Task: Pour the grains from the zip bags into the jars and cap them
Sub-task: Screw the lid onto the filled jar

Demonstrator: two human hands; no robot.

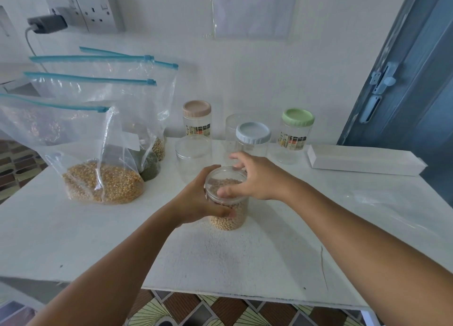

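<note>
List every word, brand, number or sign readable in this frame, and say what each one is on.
No text can be read here.
Pink-lidded jar: printed label, too small and blurred to read.
Green-lidded jar: printed label, likewise unreadable.
Wall socket: no legible markings.
White box: no print visible.
Zip bags and the jar of grains the hands hold: no lettering visible.

- Your left hand (201, 200) grips the open jar (226, 200) of pale grains on the white desk (73, 240).
- Your right hand (255, 178) hovers spread over its mouth.
- Zip bags (98, 142) stand at left; capped jars (296, 134) stand behind.
</note>
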